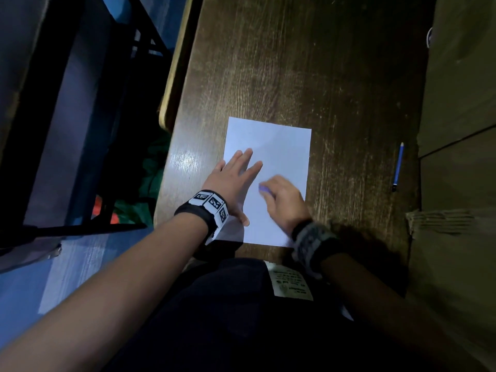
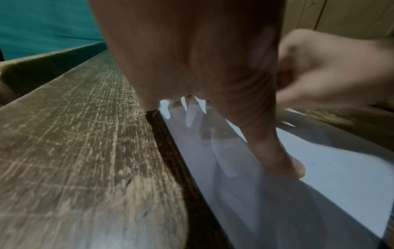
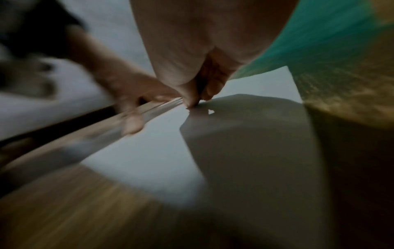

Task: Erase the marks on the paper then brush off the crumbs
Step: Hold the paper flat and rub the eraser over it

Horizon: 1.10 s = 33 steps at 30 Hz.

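A white sheet of paper (image 1: 279, 146) lies on the dark wooden desk (image 1: 295, 63), near its front edge. My left hand (image 1: 236, 178) lies flat on the sheet's left side with straight, spread fingers, pressing it down. My right hand (image 1: 281, 197) is curled round a small purple eraser (image 1: 264, 189) held against the middle of the paper; this hand is blurred. In the left wrist view my thumb (image 2: 283, 161) presses on the paper (image 2: 332, 170). The right wrist view is blurred: pinched fingertips (image 3: 193, 99) touch the paper (image 3: 149, 143). No marks on the sheet are visible.
A blue pencil (image 1: 398, 166) lies on the desk to the right of the paper. Cardboard boxes (image 1: 461, 103) stand along the desk's right side. A dark chair frame (image 1: 80, 116) and the floor lie beyond the desk's left edge.
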{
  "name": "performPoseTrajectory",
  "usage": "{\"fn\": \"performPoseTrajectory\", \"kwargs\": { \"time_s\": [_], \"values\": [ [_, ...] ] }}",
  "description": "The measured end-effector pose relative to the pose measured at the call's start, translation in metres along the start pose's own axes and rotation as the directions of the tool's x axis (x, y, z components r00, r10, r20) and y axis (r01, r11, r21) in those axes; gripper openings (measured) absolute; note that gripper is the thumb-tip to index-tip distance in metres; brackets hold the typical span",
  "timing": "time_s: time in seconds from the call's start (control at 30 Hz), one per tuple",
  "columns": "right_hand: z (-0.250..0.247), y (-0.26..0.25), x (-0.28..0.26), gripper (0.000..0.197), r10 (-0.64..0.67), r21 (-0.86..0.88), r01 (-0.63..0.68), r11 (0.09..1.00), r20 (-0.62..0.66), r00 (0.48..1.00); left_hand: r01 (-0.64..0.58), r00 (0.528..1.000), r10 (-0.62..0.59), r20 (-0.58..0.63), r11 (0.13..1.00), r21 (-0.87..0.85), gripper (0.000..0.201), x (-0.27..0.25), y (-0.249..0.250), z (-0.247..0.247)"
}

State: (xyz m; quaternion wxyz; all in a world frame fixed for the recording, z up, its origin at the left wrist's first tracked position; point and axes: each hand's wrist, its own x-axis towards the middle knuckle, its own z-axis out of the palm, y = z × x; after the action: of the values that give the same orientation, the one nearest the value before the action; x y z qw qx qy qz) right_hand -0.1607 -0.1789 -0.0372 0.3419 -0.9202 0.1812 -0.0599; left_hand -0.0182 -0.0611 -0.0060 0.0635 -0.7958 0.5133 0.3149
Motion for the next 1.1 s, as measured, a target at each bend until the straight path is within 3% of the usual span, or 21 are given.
{"fn": "performPoseTrajectory", "kwargs": {
  "time_s": [0.07,0.13,0.2,0.3,0.37,0.43,0.5,0.57,0.6,0.67,0.77,0.83,0.97,1.03,1.1],
  "values": [
    [0.001,-0.008,-0.044,0.005,-0.119,0.013,0.118,0.993,0.146,0.982,0.007,1.000,-0.007,-0.004,1.000,0.006,0.152,-0.001,0.001,0.001],
    [-0.006,-0.004,-0.047,0.004,-0.180,0.001,0.186,0.982,0.258,0.949,0.005,1.000,-0.005,-0.011,1.000,-0.001,0.151,0.000,-0.001,-0.001],
    [-0.008,0.004,-0.013,0.007,-0.151,-0.043,0.163,0.986,0.209,0.966,-0.001,1.000,0.001,-0.007,1.000,-0.009,0.153,0.001,-0.002,-0.001],
    [-0.010,0.009,0.036,0.011,0.009,-0.048,-0.009,0.999,-0.006,1.000,0.005,1.000,-0.005,0.003,1.000,-0.012,0.155,0.000,-0.002,0.001],
    [-0.004,0.007,0.030,0.011,0.061,-0.006,-0.061,0.998,-0.070,0.996,0.000,1.000,0.000,0.008,1.000,-0.003,0.154,0.000,-0.001,0.000],
    [0.003,0.000,-0.009,0.010,-0.023,0.006,0.023,1.000,-0.006,1.000,-0.002,1.000,0.002,0.006,1.000,-0.001,0.153,-0.001,0.000,-0.002],
    [0.004,-0.004,-0.051,0.009,-0.140,0.048,0.134,0.990,0.147,0.979,0.002,1.000,-0.002,0.004,1.000,0.008,0.152,-0.002,0.000,-0.003],
    [-0.002,0.000,-0.056,0.007,-0.193,0.063,0.183,0.981,0.250,0.949,0.003,1.000,-0.003,-0.001,1.000,0.016,0.151,-0.001,0.000,-0.003],
    [-0.003,0.004,-0.043,0.007,-0.189,0.053,0.182,0.982,0.240,0.952,0.003,1.000,-0.003,-0.003,1.000,0.020,0.152,-0.001,0.000,-0.003],
    [-0.006,0.012,-0.007,0.008,-0.086,0.002,0.086,0.996,0.083,0.993,0.003,1.000,-0.003,0.001,1.000,0.025,0.152,-0.001,0.001,-0.003],
    [-0.011,0.015,0.024,0.011,0.062,0.005,-0.062,0.998,-0.063,0.996,0.007,1.000,-0.007,0.004,0.999,0.039,0.151,-0.002,0.004,-0.004],
    [-0.006,0.006,0.000,0.011,0.040,-0.010,-0.040,0.999,-0.028,0.999,0.005,1.000,-0.006,0.007,0.999,0.038,0.151,-0.002,0.004,-0.003],
    [-0.006,0.003,-0.068,0.008,-0.191,0.072,0.179,0.981,0.230,0.954,0.012,1.000,-0.013,0.016,0.999,0.040,0.151,-0.002,0.002,-0.003],
    [-0.009,0.009,-0.055,0.007,-0.203,0.056,0.195,0.979,0.275,0.940,0.014,1.000,-0.015,0.015,0.999,0.044,0.152,-0.001,0.003,-0.003],
    [-0.010,0.012,-0.023,0.008,-0.147,0.008,0.148,0.989,0.196,0.970,0.013,1.000,-0.015,0.025,0.998,0.060,0.153,0.001,0.006,-0.003]
  ]
}}
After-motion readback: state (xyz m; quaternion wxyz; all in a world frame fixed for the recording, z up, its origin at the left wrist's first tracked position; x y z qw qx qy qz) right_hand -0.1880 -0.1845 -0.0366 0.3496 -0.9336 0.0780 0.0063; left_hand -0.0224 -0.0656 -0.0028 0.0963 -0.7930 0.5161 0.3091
